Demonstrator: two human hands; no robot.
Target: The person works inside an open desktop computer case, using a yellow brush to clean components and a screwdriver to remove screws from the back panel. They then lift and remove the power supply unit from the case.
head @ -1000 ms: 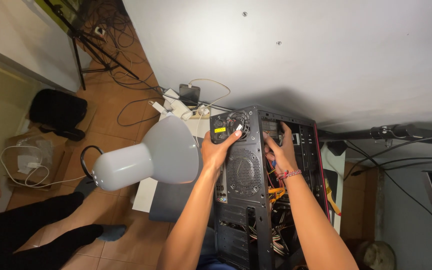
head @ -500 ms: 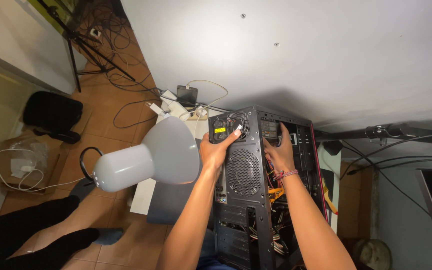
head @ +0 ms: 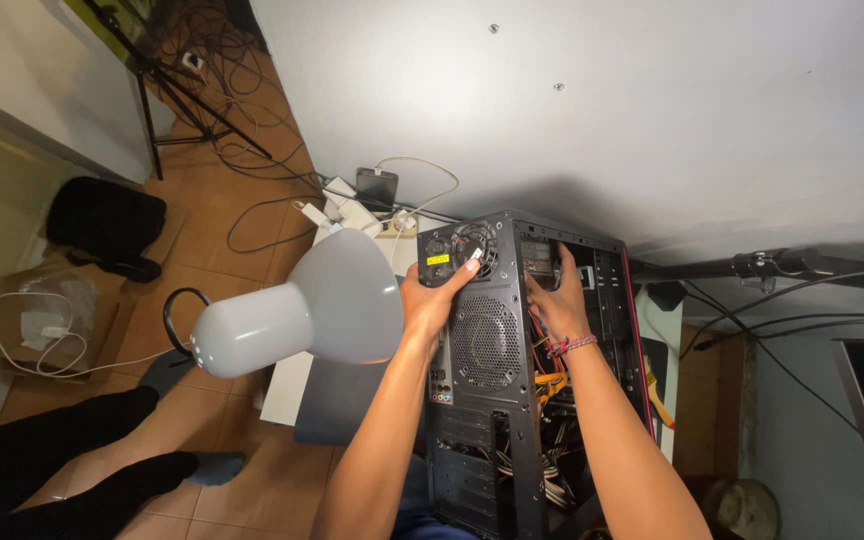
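Observation:
A black computer case (head: 497, 400) stands open, its rear panel with a round fan grille facing up at me. My left hand (head: 434, 298) grips the upper left edge of the case, fingers curled over the top corner near a small fan. My right hand (head: 555, 300), with a red cord bracelet on the wrist, reaches inside the open case near the top, fingers on a metal part I cannot make out. Orange and mixed cables (head: 550, 380) hang inside the case below that hand.
A grey lamp head (head: 302, 305) hangs close to the left of the case. A power strip with plugs and cables (head: 357, 208) lies on the tiled floor by the wall. Another person's dark-clothed legs (head: 72, 460) stretch at lower left. A tripod (head: 167, 90) stands at top left.
Both hands stay on the case; the view has shifted slightly. The right hand has moved a little deeper toward the top of the case.

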